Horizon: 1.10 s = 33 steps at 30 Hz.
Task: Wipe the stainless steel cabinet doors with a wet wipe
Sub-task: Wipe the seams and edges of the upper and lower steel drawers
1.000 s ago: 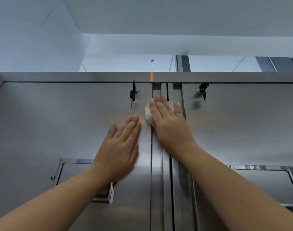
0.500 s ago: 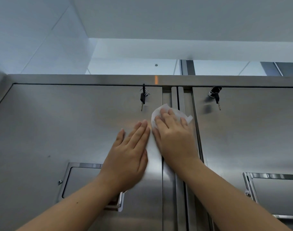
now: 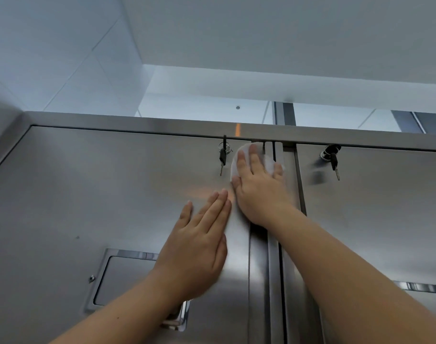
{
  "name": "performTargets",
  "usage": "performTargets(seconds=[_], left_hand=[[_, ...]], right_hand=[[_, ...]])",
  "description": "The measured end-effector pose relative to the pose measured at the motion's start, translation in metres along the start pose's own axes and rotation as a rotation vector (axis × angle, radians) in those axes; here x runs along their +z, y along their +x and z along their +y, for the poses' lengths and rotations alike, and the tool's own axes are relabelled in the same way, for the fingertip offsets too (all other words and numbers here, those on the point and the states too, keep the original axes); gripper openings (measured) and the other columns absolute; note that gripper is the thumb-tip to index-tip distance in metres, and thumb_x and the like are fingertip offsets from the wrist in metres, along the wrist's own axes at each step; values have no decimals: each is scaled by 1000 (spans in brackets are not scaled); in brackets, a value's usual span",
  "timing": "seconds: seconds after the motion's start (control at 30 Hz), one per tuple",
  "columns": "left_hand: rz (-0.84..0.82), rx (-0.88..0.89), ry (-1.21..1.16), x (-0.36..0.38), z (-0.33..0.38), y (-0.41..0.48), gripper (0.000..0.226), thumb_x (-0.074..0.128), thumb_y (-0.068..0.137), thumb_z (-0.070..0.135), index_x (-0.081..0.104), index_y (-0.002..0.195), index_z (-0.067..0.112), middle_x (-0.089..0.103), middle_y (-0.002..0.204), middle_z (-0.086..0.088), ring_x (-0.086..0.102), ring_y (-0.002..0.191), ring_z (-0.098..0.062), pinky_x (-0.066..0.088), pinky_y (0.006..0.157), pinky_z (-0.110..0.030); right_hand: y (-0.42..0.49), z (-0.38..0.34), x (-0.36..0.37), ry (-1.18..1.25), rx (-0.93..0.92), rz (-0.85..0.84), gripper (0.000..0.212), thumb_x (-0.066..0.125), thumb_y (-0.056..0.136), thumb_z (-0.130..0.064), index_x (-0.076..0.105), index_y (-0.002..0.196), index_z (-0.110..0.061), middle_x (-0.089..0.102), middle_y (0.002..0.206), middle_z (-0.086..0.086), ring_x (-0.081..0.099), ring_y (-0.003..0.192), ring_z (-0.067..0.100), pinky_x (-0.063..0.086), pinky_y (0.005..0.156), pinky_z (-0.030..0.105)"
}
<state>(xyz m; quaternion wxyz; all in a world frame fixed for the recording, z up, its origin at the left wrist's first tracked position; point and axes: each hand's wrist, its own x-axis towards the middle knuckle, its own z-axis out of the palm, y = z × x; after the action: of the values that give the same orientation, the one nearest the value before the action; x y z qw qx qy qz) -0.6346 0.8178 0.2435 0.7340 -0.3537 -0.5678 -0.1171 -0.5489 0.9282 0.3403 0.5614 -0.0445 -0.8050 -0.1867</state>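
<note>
You are pressing the wet wipe flat against the cabinet, just right of the left door's key.
Your right hand, fingers straight and spread, is holding the white wipe down over the left door's edge and the centre strip, level with that key. Your left hand is lying flat, fingers straight and together, on the left door below the key.

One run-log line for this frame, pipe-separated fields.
right hand: presses wet wipe flat at left door top edge | left hand: flat on left door | doors: closed
</note>
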Motion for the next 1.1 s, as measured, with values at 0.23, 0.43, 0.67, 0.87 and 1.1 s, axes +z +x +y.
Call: performTargets(seconds=[0.23, 0.43, 0.67, 0.87, 1.1], left_hand=[[9, -11, 7, -2, -1, -2, 54, 35, 88, 24, 47, 137, 4, 42, 145, -10, 36, 136, -21, 24, 106, -42], [5, -1, 5, 0, -1, -3, 54, 35, 88, 24, 45, 138, 5, 42, 146, -10, 36, 136, -21, 24, 107, -40], [13, -6, -7, -2, -2, -3, 54, 36, 87, 23, 46, 137, 5, 43, 146, -10, 38, 135, -22, 25, 105, -41], [12, -3, -8, -3, -1, -3, 54, 36, 87, 23, 47, 137, 5, 44, 144, -10, 38, 134, -21, 25, 105, -40], [8, -8, -14, -2, -2, -2, 55, 35, 87, 23, 45, 138, 5, 42, 146, -9, 34, 136, -19, 25, 104, -41]], right_hand=[[-14, -6, 4, -52, -11, 24, 55, 11, 103, -32, -13, 149, -16, -21, 156, 4, -15, 144, 16, -11, 112, 52], [-2, 3, -4, -70, -40, -32, 55, 10, 103, -34, -13, 149, -16, -22, 156, 3, -16, 144, 15, -13, 111, 53], [9, 2, -9, -35, -35, -33, 55, 9, 103, -35, -14, 149, -17, -23, 156, 4, -17, 144, 16, -17, 110, 49], [-6, 3, -4, -24, -101, -4, 57, 13, 103, -35, -12, 149, -13, -21, 156, 10, -13, 145, 21, -7, 115, 37], [9, 0, -4, 0, -77, 11, 56, 12, 103, -34, -10, 150, -10, -18, 156, 14, -12, 145, 22, -8, 114, 35]])
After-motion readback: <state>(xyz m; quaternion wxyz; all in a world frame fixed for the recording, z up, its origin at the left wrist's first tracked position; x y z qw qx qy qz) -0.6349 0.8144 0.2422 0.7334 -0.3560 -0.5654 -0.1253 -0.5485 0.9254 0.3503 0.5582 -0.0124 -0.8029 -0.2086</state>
